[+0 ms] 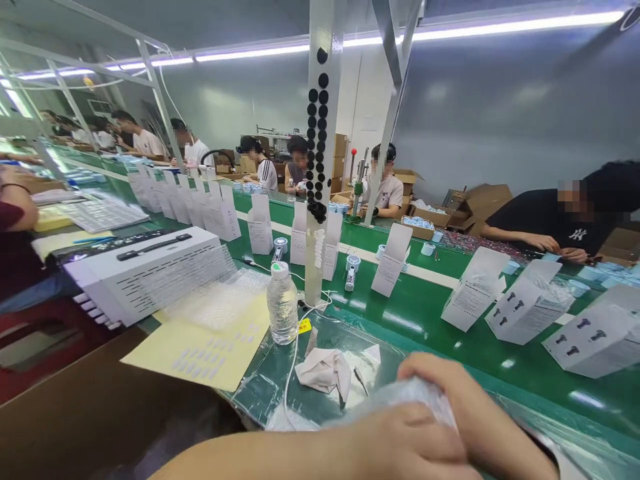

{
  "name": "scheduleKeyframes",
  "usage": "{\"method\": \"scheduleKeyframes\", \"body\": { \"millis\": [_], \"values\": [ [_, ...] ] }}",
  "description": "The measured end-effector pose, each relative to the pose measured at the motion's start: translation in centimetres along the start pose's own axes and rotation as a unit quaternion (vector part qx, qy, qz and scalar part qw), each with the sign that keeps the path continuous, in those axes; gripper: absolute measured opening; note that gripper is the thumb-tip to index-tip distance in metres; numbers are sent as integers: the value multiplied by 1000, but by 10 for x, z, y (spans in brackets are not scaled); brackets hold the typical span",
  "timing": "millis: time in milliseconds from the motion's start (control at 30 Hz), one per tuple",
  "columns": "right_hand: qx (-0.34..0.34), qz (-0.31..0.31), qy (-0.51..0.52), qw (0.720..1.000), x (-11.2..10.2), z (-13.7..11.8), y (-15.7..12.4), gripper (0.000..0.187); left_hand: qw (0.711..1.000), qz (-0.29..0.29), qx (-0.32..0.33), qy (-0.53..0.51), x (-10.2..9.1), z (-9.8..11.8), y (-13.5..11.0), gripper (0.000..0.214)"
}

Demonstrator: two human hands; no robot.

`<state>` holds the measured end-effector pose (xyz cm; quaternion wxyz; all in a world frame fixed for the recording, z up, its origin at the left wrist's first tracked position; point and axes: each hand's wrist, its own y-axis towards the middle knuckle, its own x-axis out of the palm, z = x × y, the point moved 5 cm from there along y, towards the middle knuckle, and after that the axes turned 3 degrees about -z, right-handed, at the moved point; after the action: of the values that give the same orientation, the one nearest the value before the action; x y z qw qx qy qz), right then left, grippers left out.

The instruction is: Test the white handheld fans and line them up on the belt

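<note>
Beyond the bench (255,395) runs a green conveyor (425,320) bearing white cartons (391,263), with 12 o'clock straight ahead. Held near the bench's close edge, a translucent plastic bundle (403,393) lies at 11 o'clock from the left-hand grip (415,437) and 8 o'clock from the right-hand grip (443,377), both curled against it. From where I stand, its largely covered long axis cannot be told.

A long strip light (500,29) glows high along a grey wall (480,120), behind a white post (314,280)
</note>
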<state>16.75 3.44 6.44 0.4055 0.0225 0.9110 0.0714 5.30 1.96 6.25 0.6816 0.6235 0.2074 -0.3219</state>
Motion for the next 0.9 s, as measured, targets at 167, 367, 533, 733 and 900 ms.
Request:
{"method": "scheduleKeyframes", "body": {
  "millis": [167, 367, 533, 733, 900],
  "values": [
    [36, 335, -100, 936, -81, 14, 70, 26, 990, 118, -72, 18, -63, -27, -56, 24],
    [109, 424, -157, 885, -93, 50, 146, 30, 913, 138, -321, 211, -79, -71, -176, 21],
    [150, 385, -236, 879, -76, 59, 160, 28, 876, 166, -353, 285, -70, -75, -213, 16],
    [201, 248, -316, 893, -77, 65, 193, 28, 863, 155, -352, 329, -76, -71, -197, 19],
    [209, 126, -361, 900, -97, 78, 245, 28, 858, 148, -363, 333, -74, -70, -197, 20]
  ]
}}
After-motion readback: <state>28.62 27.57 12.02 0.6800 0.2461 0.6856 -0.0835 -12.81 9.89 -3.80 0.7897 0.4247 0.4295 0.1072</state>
